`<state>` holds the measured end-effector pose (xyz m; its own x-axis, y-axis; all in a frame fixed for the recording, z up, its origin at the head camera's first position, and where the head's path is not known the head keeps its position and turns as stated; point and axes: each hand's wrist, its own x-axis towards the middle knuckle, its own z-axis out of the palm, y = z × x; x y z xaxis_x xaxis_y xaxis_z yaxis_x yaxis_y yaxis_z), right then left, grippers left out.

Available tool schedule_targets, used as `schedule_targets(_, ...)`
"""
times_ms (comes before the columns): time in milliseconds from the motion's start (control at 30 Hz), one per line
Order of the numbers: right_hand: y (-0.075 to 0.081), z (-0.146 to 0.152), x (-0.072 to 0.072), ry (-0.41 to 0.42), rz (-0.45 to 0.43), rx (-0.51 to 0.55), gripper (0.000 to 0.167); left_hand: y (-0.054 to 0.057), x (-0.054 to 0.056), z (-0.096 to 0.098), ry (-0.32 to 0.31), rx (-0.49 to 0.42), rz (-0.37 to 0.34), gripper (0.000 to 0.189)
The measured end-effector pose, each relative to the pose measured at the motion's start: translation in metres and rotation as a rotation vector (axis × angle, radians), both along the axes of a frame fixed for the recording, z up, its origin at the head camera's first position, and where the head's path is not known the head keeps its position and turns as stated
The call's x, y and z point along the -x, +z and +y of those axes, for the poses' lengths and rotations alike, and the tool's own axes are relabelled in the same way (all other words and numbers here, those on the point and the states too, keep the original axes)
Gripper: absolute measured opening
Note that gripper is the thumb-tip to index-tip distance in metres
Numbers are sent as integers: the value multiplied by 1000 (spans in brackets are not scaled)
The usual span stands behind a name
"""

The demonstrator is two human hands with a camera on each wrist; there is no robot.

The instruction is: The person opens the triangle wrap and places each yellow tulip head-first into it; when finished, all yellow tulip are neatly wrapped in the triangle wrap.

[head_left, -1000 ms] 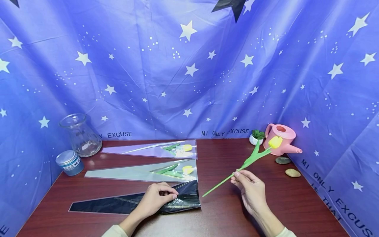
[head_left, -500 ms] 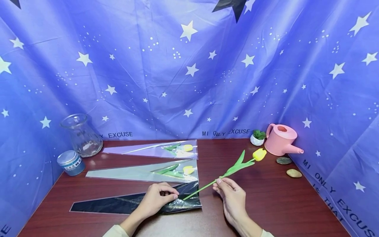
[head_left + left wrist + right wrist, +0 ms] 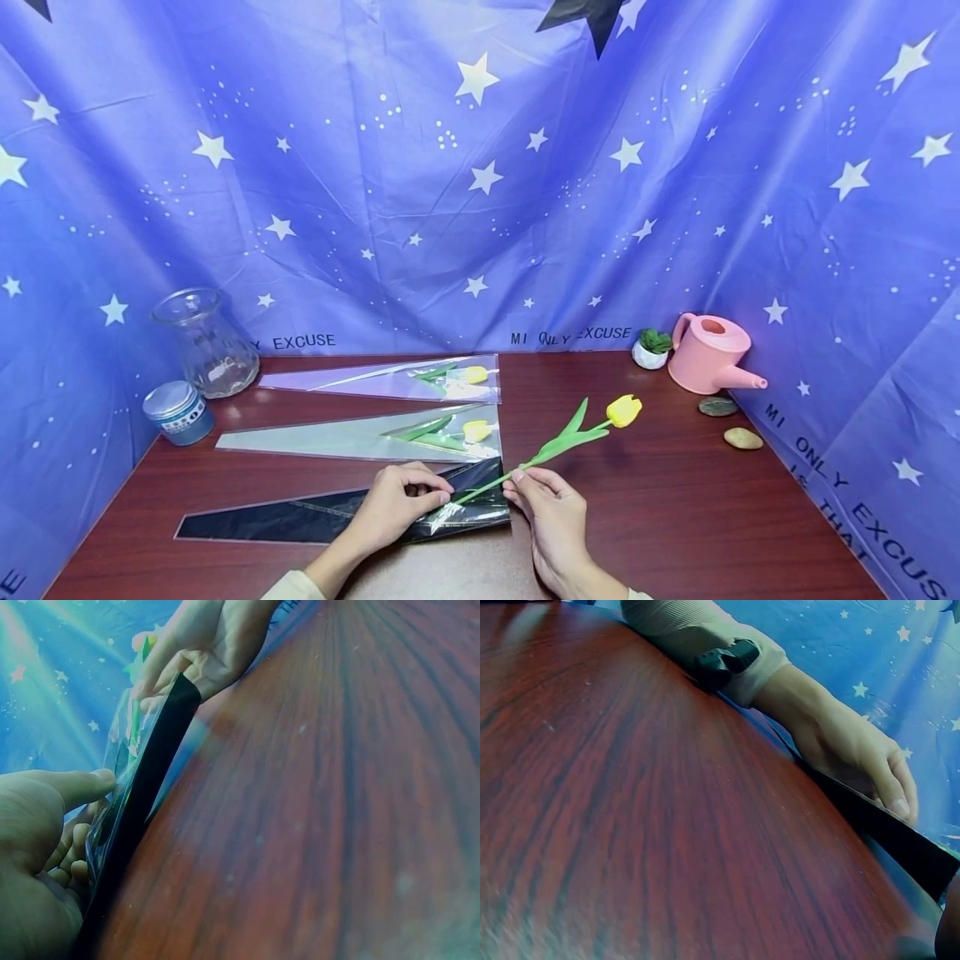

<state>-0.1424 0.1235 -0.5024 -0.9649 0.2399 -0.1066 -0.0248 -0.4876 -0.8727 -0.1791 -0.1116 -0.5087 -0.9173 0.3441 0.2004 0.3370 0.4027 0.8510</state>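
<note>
In the head view a black flower sleeve (image 3: 262, 518) with a clear front lies flat, its wide mouth facing right. My left hand (image 3: 393, 504) pinches the clear film near that mouth. A yellow artificial tulip (image 3: 558, 446) slants up to the right, its stem pinched by thumb and fingers of my right hand (image 3: 555, 517) just outside the mouth. The stem's lower end lies within the sleeve's mouth, close to my left fingertips. The left wrist view shows the mouth of the sleeve (image 3: 154, 761) lifted slightly off the table. Seen from the right wrist, the tulip is hidden.
Behind lie a grey sleeve (image 3: 300, 440) and a purple sleeve (image 3: 360, 377), each with a yellow tulip inside. A glass vase (image 3: 210, 354) and a lidded jar (image 3: 180, 414) stand left. At right are a pink watering can (image 3: 705, 358), a potted plant (image 3: 651, 350) and two stones (image 3: 742, 438).
My right hand has moved left and down with the tulip, bringing the stem's lower end from outside the black sleeve into its mouth. My left hand has stayed in place.
</note>
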Motion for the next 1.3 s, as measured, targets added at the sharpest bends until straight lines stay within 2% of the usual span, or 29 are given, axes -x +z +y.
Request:
schedule_targets(267, -1, -7, -1, 29, 13, -73, 5, 0, -1, 0, -1, -6, 10, 4)
schedule_targets(433, 0, -8, 1, 40, -10, -101, 16, -1, 0, 0, -5, -8, 11, 4)
schedule_targets(533, 1, -9, 1, 29, -36, -135, 8, -1, 0, 0, -6, -8, 9, 3)
schedule_targets(633, 2, -11, 2, 5, -37, -174, 6, -2, 0, 0, -4, -6, 6, 4)
schedule_targets(767, 1, -12, 3, -22, -30, -206, 14, -2, 1, 0, -6, -4, 6, 5)
schedule_targets(900, 0, -13, 2, -34, -42, -228, 12, -3, 1, 0, -4, -6, 6, 4)
schedule_targets(1000, 0, -10, -1, -48, -32, -265, 17, -4, 0, 0, 0, -5, 10, 5)
schedule_targets(1133, 9, 9, -1, -66, 18, -370, 20, -5, 0, 2, -6, -10, 13, 4)
schedule_targets(1200, 19, 28, 5, -59, 65, -457, 19, -5, 0, 2, -9, -14, 16, 4)
schedule_targets(1300, 34, 66, 23, -25, 152, -639, 17, -5, 1, 1, -9, -15, 16, 4)
